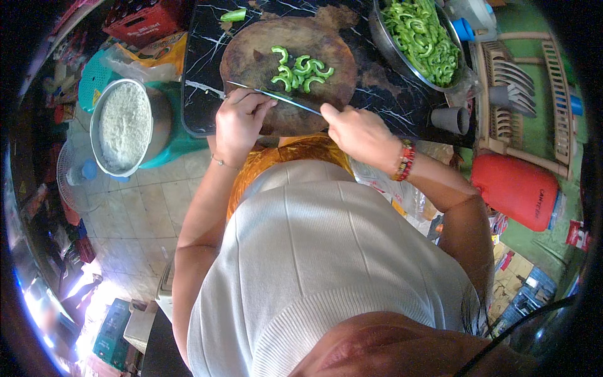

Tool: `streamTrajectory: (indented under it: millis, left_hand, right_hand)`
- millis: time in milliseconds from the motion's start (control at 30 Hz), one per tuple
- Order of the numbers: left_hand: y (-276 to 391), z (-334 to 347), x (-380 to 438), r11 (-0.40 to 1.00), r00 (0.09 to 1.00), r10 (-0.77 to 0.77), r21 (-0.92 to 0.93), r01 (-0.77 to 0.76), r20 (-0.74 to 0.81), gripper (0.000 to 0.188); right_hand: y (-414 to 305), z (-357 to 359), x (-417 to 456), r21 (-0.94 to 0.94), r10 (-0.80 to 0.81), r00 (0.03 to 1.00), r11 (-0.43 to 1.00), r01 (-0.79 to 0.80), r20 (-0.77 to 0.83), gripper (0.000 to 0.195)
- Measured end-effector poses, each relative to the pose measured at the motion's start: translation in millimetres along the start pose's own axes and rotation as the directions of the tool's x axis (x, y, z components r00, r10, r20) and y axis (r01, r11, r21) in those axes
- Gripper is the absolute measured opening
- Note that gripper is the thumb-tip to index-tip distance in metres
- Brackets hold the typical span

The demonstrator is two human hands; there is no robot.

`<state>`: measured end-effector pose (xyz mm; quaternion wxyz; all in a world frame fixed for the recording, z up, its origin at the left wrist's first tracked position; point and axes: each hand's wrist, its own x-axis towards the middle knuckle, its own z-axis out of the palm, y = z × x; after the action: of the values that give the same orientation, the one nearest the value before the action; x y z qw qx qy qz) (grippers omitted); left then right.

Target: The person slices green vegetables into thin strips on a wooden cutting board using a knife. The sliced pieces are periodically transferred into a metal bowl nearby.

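My right hand (360,132) grips a knife (299,104), its blade pointing left across the near part of a round wooden chopping board (325,42). Curled close to the blade, my left hand (242,113) has its fingertips pinched together. A bit of green, apparently bitter melon, shows at those fingertips; most of it is hidden by the hand and blade. Beyond the knife lie several curved bitter melon slices (297,80) in a loose group. A short green piece (233,15) rests on the dark marbled tabletop (205,52) past the board.
Back right, a metal bowl (377,35) holds many green slices. A grey cup (450,120) lies near the table's right edge, beside a dish rack (563,101) and a red jug (513,188). Left stands a pot (162,113) of white grain-like food.
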<state>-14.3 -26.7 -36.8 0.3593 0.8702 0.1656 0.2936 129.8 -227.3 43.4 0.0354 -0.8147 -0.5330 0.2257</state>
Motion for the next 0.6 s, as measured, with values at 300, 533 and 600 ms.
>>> streamTrajectory:
  millis: [300, 533, 600]
  left_hand:
    - [-2, -5, -6, 0.998, 0.999, 0.046, 0.053, -0.047, 0.019, 0.009]
    - [-3, -4, -6, 0.999, 0.999, 0.022, 0.033, -0.023, 0.040, 0.008]
    - [-3, -5, -5, 1.000, 0.999, 0.008, 0.028, -0.010, 0.051, 0.008]
  right_hand:
    - [10, 4, 23, 0.105, -0.032, 0.998, 0.994, 0.037, -0.049, 0.017]
    - [-3, 7, 4, 0.028, -0.015, 1.000, 1.000, 0.015, -0.027, 0.016]
    - [1, 20, 24, 0.067, -0.025, 0.999, 0.997, 0.027, -0.031, 0.016]
